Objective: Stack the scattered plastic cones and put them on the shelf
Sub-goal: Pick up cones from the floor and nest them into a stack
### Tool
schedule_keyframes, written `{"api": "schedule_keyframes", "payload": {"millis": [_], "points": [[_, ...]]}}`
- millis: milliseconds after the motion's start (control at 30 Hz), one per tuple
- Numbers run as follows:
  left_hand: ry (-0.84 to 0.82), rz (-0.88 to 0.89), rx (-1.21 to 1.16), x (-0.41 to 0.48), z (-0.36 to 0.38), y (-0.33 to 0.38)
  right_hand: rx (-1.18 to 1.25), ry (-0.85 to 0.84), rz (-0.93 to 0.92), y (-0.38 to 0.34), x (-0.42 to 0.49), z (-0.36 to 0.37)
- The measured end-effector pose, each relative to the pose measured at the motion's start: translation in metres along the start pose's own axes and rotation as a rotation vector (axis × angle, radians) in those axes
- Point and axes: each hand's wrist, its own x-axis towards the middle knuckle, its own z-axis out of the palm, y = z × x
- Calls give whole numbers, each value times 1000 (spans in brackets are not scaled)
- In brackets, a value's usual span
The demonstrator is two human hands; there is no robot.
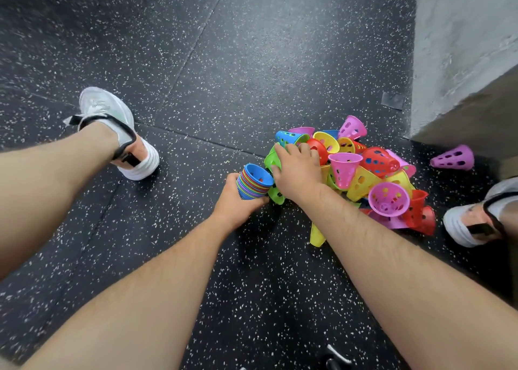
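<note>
Left hand [235,201] grips the stack [253,183] around its side, wide blue mouth tilted up and to the right. Right hand [297,170] is down on the near edge of the pile [364,173], fingers curled over a green cone [269,160] lying just beside the stack. The hands are close, nearly touching. Risks, as judged: the green cone is wedged against its neighbours, so lifting it may drag a blue or red one along or tip the heap outward. It may really be two nested greens; cannot tell. Rims could jam if it enters the stack crooked. The stack is held one-handed at a tilt, so the top cones could slide off. Surroundings: pile sits on the black speckled floor [224,61], loose and many-coloured, cones pointing every way. A yellow cone [316,236] lies partly under the right forearm, easy to knock. One purple cone [452,158] lies apart, by the foot of the grey wall [462,47]. White shoes flank the work: left shoe [112,123] well clear, right shoe [471,224] near the pile's far side. Shelf not in view.
</note>
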Motion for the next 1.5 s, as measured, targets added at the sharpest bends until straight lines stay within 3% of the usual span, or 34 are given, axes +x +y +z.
{"api": "schedule_keyframes", "payload": {"millis": [400,733,1033,1267,1500], "points": [[-19,-21,61,-2,0,1,191,100,1,13,-13,-6],[-21,4,152,-15,2,8,577,426,61,29,-47,-17],[16,21,187,-34,12,24,792,231,-123,25,-100,5],[-37,22,285,-52,20,24,730,172,-8,60,-132,18],[-141,-29,388,-76,43,20,501,65,128,89,-151,32]]}}
